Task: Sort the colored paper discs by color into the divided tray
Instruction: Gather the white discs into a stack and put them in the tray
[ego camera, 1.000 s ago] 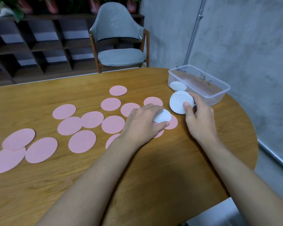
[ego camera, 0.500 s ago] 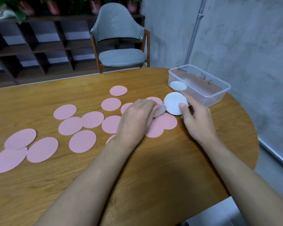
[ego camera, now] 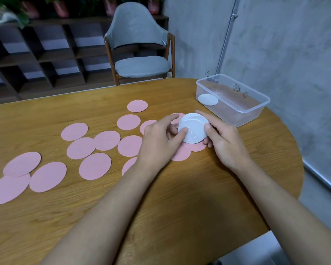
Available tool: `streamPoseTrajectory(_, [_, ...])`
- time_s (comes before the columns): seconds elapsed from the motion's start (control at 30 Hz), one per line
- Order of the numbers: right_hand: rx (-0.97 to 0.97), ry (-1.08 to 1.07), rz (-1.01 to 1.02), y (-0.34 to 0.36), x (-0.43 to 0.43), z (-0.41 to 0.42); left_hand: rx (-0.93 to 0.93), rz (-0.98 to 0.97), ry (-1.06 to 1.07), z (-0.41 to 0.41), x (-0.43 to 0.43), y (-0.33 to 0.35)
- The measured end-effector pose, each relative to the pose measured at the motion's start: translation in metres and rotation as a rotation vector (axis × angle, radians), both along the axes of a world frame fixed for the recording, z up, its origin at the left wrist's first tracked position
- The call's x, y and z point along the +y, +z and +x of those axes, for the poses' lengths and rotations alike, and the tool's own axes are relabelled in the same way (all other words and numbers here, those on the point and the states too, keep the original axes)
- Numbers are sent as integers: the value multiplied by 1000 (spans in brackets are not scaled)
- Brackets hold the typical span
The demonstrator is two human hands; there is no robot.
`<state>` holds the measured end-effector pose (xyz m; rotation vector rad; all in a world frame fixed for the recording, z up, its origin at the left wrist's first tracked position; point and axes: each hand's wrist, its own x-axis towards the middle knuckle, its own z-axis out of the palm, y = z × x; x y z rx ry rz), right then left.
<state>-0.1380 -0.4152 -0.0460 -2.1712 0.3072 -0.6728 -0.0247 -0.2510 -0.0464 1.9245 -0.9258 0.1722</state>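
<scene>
Right of centre, the left hand (ego camera: 161, 144) and right hand (ego camera: 225, 142) both pinch a white disc (ego camera: 194, 131) above pink discs (ego camera: 95, 166). A second white disc (ego camera: 207, 99) lies in the clear container (ego camera: 252, 115), upper right.

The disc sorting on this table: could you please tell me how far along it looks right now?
Barely begun. Done: one white disc lies in the clear container, at its end nearest the hands. In hand: the left hand and right hand together grip a second white disc, not yet in the container. Left: the pink discs lie spread on the table; none is in the container.
</scene>
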Motion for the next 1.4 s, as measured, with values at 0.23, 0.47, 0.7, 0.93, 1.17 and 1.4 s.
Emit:
streamPoseTrajectory(0.23, [106,-6,-114,5,9,-6,-136,107,-64,-2,1,1])
streamPoseTrajectory(0.47, [241,-19,-280,5,14,-8,-387,359,47,-12,-2,4])
streamPoseTrajectory(0.7, [53,-19,-168,5,12,-11,-92,151,-73,-7,6,4])
streamPoseTrajectory(0.93, [49,41,-44,17,29,-11,132,18,-136,4,41,24])
streamPoseTrajectory(1.17, [55,168,-55,46,102,10,110,85,-58,9,136,54])
streamPoseTrajectory(1.4, [37,372,-64,68,209,45,38,151,144,1,264,84])
